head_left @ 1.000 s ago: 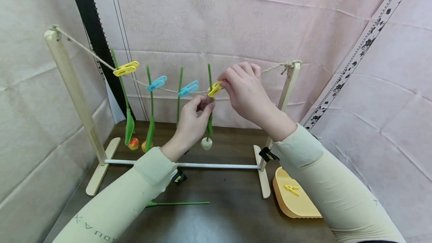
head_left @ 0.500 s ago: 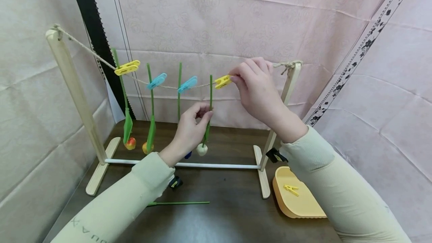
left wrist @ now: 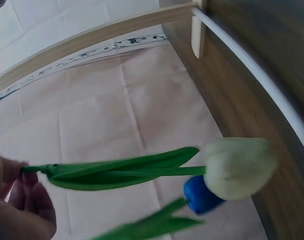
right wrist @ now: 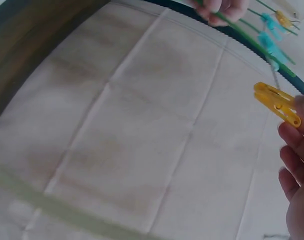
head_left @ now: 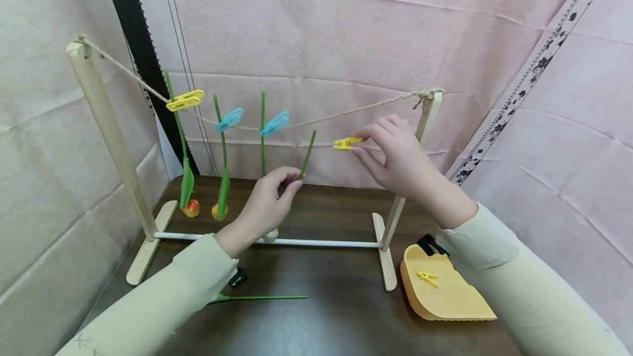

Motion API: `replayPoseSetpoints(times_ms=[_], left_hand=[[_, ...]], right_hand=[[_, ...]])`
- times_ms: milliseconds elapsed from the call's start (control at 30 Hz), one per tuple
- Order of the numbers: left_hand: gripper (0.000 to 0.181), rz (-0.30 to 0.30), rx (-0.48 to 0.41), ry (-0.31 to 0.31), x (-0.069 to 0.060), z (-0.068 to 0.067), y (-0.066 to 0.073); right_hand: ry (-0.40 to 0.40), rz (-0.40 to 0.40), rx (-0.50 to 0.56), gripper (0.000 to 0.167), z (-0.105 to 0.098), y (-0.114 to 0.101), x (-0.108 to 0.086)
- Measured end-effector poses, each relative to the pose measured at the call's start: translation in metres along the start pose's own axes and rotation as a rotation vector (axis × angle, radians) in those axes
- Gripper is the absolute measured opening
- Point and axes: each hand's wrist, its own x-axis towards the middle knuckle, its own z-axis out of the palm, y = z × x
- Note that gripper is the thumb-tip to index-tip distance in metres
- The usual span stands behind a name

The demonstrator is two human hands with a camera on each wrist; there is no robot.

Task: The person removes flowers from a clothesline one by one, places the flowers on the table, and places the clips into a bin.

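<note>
My left hand [head_left: 267, 196] pinches the green stem of an artificial white tulip [left wrist: 237, 167], its bloom hanging downward below the fingers. To the right, my right hand [head_left: 403, 155] holds a yellow clothespin [head_left: 347, 143] between thumb and fingers, apart from the rope [head_left: 346, 112]. Three other tulips hang bloom-down on that rope. A yellow clothespin [head_left: 185, 100] holds the leftmost; two blue clothespins [head_left: 229, 119] hold the others. The third tulip's blue bloom [left wrist: 199, 195] shows behind the white one in the left wrist view, while my left hand hides it in the head view.
A wooden stand with a left post [head_left: 111, 142], a right post [head_left: 429, 120] and a white crossbar [head_left: 321, 243] carries the rope. Another green stem [head_left: 267, 298] lies on the dark table [head_left: 341, 312]. One yellow clothespin [head_left: 427, 278] sits in a yellow tray [head_left: 460, 306].
The yellow clothespin came off the rope and white tulip in my right hand, which moved right and down. My left hand lowered the tulip leftward, its stem now tilted.
</note>
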Motion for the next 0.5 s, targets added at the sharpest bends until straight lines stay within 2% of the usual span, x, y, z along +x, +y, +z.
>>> replayPoseSetpoints(times_ms=[233,500], left_hand=[[0.014,-0.001,0.106,-0.192,-0.018,-0.01,-0.008],[0.013,0.121,0.254,-0.346,-0.037,-0.009,-0.01]], right_hand=[[-0.118,0.011,0.016,0.018,-0.004,0.012,-0.047],[-0.176,0.075,0.055,0.017,0.004,0.023,-0.111]])
